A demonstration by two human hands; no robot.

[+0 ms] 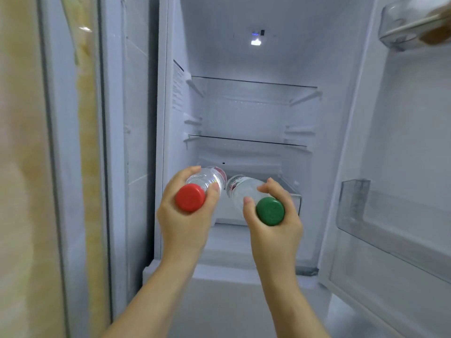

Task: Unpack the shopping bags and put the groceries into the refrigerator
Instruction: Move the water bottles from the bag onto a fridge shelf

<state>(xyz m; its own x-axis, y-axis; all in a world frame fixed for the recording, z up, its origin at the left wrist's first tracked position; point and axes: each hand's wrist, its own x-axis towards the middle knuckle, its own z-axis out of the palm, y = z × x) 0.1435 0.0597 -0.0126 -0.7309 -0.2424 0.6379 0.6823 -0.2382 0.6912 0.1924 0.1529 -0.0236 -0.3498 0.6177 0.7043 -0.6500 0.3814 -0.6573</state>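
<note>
Two water bottles are held bottom-first toward the refrigerator [244, 57]: the red-capped bottle [195, 191] is gripped by the left hand [188, 215], the green-capped bottle [253, 196] by the right hand [273, 228], probably for sliding inside.

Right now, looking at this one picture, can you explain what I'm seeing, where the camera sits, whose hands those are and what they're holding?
There is no machine here. A person wears a wide-angle camera on the head, so this single head view looks forward and down past their own forearms. The left hand grips a clear red-capped bottle, and the right hand grips a clear green-capped bottle. Both bottles have their caps toward the camera and point into an open refrigerator. Inside are two glass shelves and a clear drawer low down, behind the bottles. The open door on the right carries clear door bins. The top bin holds something too blurred to name.
</note>
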